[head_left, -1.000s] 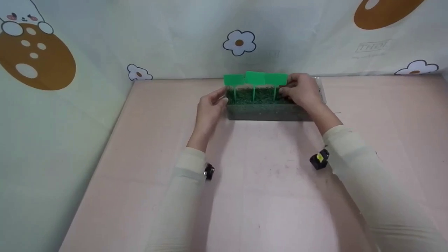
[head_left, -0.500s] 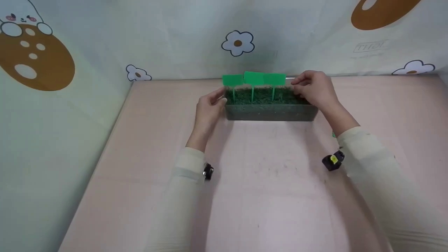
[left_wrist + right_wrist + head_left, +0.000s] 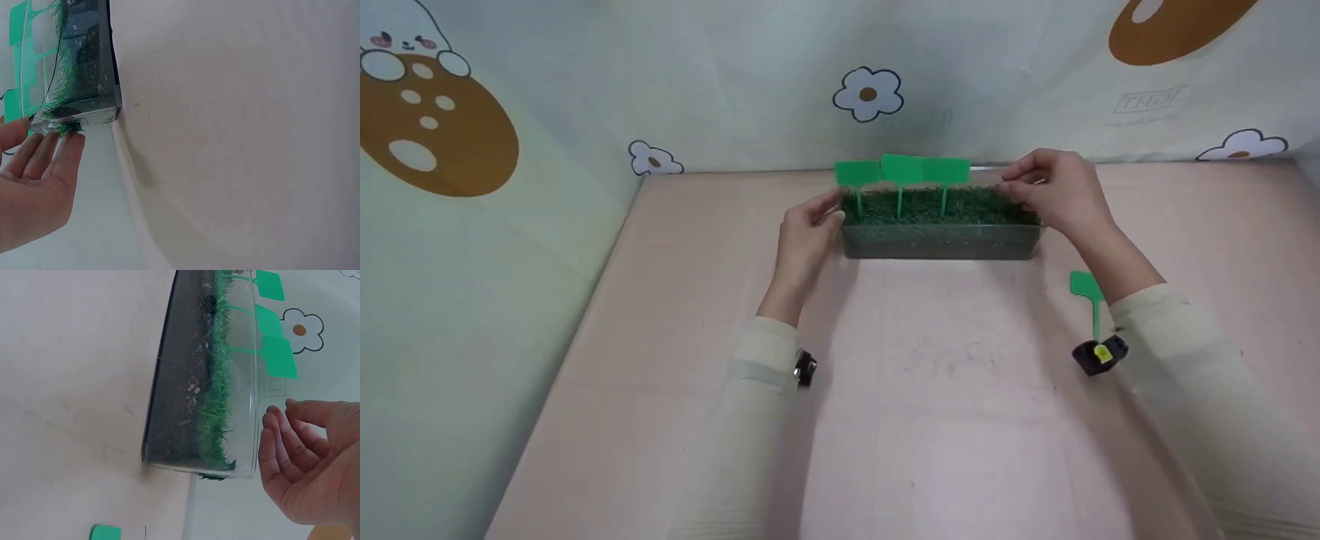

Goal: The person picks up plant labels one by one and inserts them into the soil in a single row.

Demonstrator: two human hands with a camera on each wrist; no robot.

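Note:
A clear planter box (image 3: 941, 241) of dark soil and green grass (image 3: 214, 419) stands near the back wall. Three green plant labels stand upright towards its left end: a left one (image 3: 857, 172), a middle one (image 3: 901, 168) and a right one (image 3: 947, 171). At the left end my left hand (image 3: 805, 236) holds the box, thumb by the rim and fingers against the end wall. Just outside the right end's rim, my right hand (image 3: 312, 455) hovers with loosely bent fingers and nothing between them. A loose green label (image 3: 1086, 285) lies on the table beneath the right forearm, its stem partly covered.
The pink tabletop (image 3: 930, 420) stretches from the box towards me. Behind it rises a pale wall sheet (image 3: 750, 82) printed with flowers. Small black cameras sit at the left cuff (image 3: 805, 368) and at the right cuff (image 3: 1099, 355).
My right hand has drawn away from the right-hand label, moving right past the box's end. The loose label on the table has come into sight. My left hand stays at the box.

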